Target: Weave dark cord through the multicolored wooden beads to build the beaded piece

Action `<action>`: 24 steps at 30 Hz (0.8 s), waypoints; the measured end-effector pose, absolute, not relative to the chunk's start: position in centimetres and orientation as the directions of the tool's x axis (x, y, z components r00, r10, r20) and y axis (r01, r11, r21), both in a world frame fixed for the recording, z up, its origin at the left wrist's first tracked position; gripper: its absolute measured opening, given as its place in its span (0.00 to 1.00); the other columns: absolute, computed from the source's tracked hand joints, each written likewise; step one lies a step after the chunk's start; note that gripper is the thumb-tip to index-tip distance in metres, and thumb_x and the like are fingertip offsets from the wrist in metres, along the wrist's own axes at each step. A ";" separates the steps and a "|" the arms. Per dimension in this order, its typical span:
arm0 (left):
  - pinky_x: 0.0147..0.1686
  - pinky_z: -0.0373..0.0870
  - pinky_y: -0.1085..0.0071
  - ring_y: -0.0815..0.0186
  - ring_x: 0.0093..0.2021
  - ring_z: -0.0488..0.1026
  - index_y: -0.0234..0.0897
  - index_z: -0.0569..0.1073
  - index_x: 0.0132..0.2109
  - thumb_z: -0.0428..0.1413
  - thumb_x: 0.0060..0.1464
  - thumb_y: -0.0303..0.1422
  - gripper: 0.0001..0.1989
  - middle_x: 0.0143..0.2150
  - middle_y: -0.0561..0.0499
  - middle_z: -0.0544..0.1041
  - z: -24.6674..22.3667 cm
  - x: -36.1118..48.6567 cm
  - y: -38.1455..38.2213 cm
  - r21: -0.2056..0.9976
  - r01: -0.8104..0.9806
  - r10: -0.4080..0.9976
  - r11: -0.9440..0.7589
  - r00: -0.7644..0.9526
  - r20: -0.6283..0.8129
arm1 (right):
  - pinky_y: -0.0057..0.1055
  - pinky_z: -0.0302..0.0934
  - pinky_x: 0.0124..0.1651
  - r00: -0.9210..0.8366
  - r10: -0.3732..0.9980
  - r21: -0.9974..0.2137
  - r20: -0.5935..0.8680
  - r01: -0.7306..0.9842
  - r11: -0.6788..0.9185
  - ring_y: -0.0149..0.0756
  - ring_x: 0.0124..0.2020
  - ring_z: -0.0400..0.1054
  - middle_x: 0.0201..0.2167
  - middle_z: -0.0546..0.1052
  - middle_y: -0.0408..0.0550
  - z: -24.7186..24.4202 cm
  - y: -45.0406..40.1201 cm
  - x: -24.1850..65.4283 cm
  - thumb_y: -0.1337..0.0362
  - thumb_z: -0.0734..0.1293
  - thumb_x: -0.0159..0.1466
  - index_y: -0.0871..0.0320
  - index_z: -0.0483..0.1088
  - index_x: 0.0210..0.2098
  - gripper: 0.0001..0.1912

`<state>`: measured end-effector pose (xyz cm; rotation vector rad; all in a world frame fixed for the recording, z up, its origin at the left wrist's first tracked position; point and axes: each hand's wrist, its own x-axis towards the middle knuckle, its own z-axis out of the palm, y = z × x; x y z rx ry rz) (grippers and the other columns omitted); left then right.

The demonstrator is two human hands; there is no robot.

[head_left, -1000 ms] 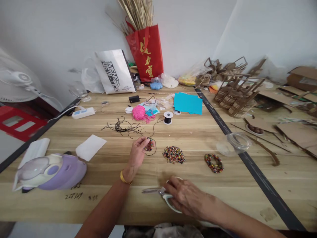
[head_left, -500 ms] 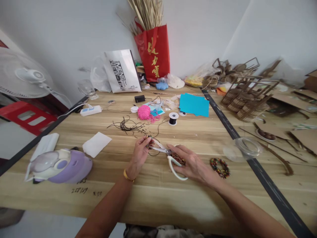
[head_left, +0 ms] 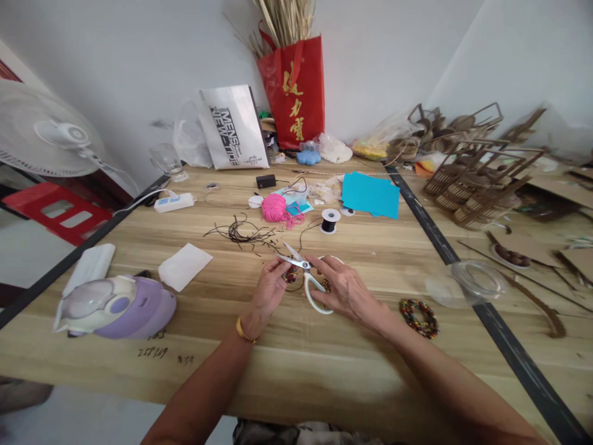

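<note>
My right hand (head_left: pixel 348 285) grips white-handled scissors (head_left: pixel 301 264) with its fingers in the loops. The blades are apart and point left, their tips close to my left fingertips. My left hand (head_left: pixel 267 289) is closed in a pinch on a small string of multicoloured beads (head_left: pixel 291 276), partly hidden by its fingers. More beads (head_left: pixel 327 285) show behind the scissor handle and my right hand. Black cord (head_left: pixel 303 232) runs from a spool (head_left: pixel 330 222) towards my hands. To the right lies a coiled bead bracelet (head_left: pixel 430 324).
Cut black cords (head_left: pixel 243 232) and a pink yarn ball (head_left: pixel 273 207) lie beyond my hands, with blue sheets (head_left: pixel 370 195) to their right. A purple-and-white device (head_left: pixel 148 309) and white paper (head_left: pixel 185 267) are on the left. Woven baskets (head_left: pixel 482 194) stand at right.
The scissors have moved slightly up and left, and their blades have spread wider. My left hand still pinches the beads. The whole view has shifted slightly.
</note>
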<state>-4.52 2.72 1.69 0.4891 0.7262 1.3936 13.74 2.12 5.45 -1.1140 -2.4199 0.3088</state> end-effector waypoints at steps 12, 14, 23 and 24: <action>0.26 0.66 0.77 0.72 0.26 0.72 0.33 0.77 0.29 0.66 0.38 0.26 0.07 0.27 0.53 0.79 1.7 -4.4 2.8 0.691 -0.709 0.981 0.144 0.009 -0.196 | 0.32 0.62 0.40 -0.630 0.737 -0.319 0.247 0.665 0.675 0.40 0.41 0.68 0.39 0.71 0.52 6.0 2.4 13.6 0.63 0.62 0.65 0.58 0.56 0.59 0.24; 0.27 0.66 0.77 0.72 0.27 0.73 0.33 0.77 0.30 0.66 0.39 0.26 0.07 0.27 0.53 0.79 1.6 -4.4 2.8 0.684 -0.715 0.980 0.145 0.008 -0.199 | 0.32 0.63 0.41 -0.634 0.736 -0.310 0.237 0.669 0.676 0.41 0.41 0.68 0.39 0.71 0.52 6.0 2.5 13.5 0.64 0.61 0.66 0.58 0.56 0.59 0.23; 0.30 0.67 0.76 0.71 0.28 0.74 0.34 0.76 0.30 0.65 0.41 0.25 0.07 0.29 0.54 0.80 1.4 -4.8 3.1 0.661 -0.743 0.978 0.108 -0.038 -0.203 | 0.31 0.64 0.39 -0.672 0.711 -0.290 0.208 0.652 0.701 0.40 0.40 0.67 0.40 0.70 0.53 6.5 3.2 12.5 0.66 0.61 0.66 0.60 0.56 0.58 0.22; 0.30 0.68 0.76 0.71 0.28 0.74 0.34 0.76 0.30 0.65 0.41 0.24 0.06 0.28 0.54 0.80 1.4 -4.9 3.2 0.650 -0.752 0.976 0.106 -0.045 -0.212 | 0.32 0.64 0.40 -0.673 0.711 -0.297 0.203 0.649 0.700 0.40 0.40 0.67 0.40 0.70 0.53 6.5 3.4 12.3 0.67 0.61 0.66 0.60 0.57 0.58 0.21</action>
